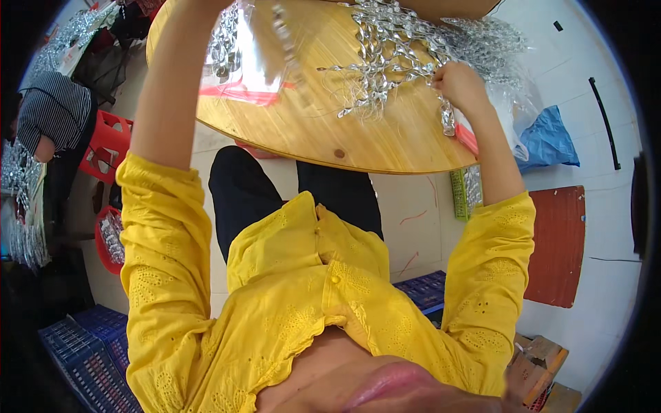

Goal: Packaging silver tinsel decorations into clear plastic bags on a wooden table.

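Over the round wooden bench [385, 138], the right hand [458, 84] pinches a strand of the silver chain pile [392, 48], while the left arm reaches past a clear bag [241, 48].

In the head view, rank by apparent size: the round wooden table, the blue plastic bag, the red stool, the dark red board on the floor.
1. Round wooden table, clearly largest.
2. Dark red board.
3. Blue plastic bag and red stool look alike; the stool is partly hidden, so no ranking.

Bright, even daylight with soft shadows; fisheye bending and dark corners, glare on the clear plastic bag [241, 62].
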A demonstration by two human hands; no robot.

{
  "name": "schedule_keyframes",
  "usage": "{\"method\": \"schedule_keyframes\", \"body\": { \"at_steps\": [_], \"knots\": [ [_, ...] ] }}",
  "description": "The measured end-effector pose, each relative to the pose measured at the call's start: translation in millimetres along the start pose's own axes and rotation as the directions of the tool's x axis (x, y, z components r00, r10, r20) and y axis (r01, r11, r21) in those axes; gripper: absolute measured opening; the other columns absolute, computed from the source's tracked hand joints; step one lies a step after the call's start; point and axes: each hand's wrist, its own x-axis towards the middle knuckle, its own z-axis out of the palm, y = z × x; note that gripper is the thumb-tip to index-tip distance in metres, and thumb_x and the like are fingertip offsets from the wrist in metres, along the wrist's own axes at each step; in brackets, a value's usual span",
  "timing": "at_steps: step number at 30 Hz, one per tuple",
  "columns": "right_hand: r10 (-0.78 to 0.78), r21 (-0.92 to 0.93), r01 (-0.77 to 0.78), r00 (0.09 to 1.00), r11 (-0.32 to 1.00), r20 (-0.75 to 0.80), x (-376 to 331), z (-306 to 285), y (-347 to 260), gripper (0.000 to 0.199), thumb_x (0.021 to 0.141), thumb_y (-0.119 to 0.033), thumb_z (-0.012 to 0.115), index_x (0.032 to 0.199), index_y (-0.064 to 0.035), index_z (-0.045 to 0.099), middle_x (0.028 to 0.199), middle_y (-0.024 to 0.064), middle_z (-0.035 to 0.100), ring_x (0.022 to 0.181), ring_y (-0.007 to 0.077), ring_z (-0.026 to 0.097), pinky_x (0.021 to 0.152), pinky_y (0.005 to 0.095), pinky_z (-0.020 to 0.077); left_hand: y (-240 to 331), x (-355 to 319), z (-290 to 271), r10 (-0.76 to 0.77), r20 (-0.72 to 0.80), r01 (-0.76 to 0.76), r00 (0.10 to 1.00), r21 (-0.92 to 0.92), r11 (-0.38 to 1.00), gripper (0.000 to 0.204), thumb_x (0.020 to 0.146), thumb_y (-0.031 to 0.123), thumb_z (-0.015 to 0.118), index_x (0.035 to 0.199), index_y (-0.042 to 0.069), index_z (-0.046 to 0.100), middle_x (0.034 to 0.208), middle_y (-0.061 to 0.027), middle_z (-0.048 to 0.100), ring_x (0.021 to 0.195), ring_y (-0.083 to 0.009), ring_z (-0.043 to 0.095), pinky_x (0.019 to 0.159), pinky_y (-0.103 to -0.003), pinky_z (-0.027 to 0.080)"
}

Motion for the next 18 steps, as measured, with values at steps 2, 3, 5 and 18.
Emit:
{"method": "schedule_keyframes", "body": {
  "at_steps": [2, 3, 5, 18],
  "knots": [
    [-0.064, 0.001, 0.065, 0.986, 0.998, -0.152, 3.0, 7.9, 13.5, 0.019, 0.071, -0.010, 0.057, 0.089, -0.0047, 0.061, 0.069, 0.0140, 0.060, 0.067, 0.0239, 0.059, 0.061, 0.0322, 0.0447, 13.7, -25.4, 4.2, -0.018, -0.028, 0.023, 0.999, 0.197, 0.980, 0.030, 0.089, 0.023, 0.036, 0.101, -0.003, 0.047, 0.076, -0.0035, 0.051, 0.067, -0.0123, 0.050, 0.061, -0.024, 0.042],
    [-0.065, 0.002, 0.066, 0.987, 0.998, -0.145, -0.8, 6.4, 18.3, 0.019, 0.071, -0.010, 0.057, 0.089, -0.0047, 0.061, 0.069, 0.0140, 0.060, 0.067, 0.0239, 0.059, 0.061, 0.0322, 0.0447, 23.2, -41.3, 0.8, -0.111, 0.071, 0.093, 0.991, 0.221, 0.971, 0.030, 0.089, 0.024, 0.037, 0.099, -0.002, 0.048, 0.077, -0.0041, 0.053, 0.068, -0.0133, 0.052, 0.062, -0.024, 0.043],
    [-0.153, 0.148, 0.172, 0.979, 0.974, -0.132, -13.1, -2.6, 18.3, 0.025, 0.074, -0.010, 0.056, 0.099, -0.0045, 0.056, 0.071, 0.0113, 0.061, 0.069, 0.0238, 0.058, 0.063, 0.0323, 0.0441, 42.7, -92.0, -21.2, -0.315, 0.062, 0.257, 0.947, 0.441, 0.860, 0.033, 0.085, 0.031, 0.043, 0.096, 0.001, 0.052, 0.080, -0.0052, 0.055, 0.073, -0.0141, 0.053, 0.067, -0.023, 0.043],
    [0.085, 0.990, 0.131, 0.988, -0.047, -0.127, -77.7, 46.2, -138.1, 0.010, 0.078, -0.011, 0.057, 0.082, -0.0020, 0.059, 0.067, 0.0043, 0.060, 0.049, 0.0040, 0.047, 0.044, 0.0157, 0.0353, -65.3, -248.3, 12.6, -0.635, -0.399, 0.581, 0.661, -0.263, 0.770, 0.033, 0.088, 0.025, 0.041, 0.106, -0.001, 0.051, 0.075, -0.0009, 0.052, 0.061, -0.0058, 0.044, 0.049, -0.016, 0.033]
  ]
}}
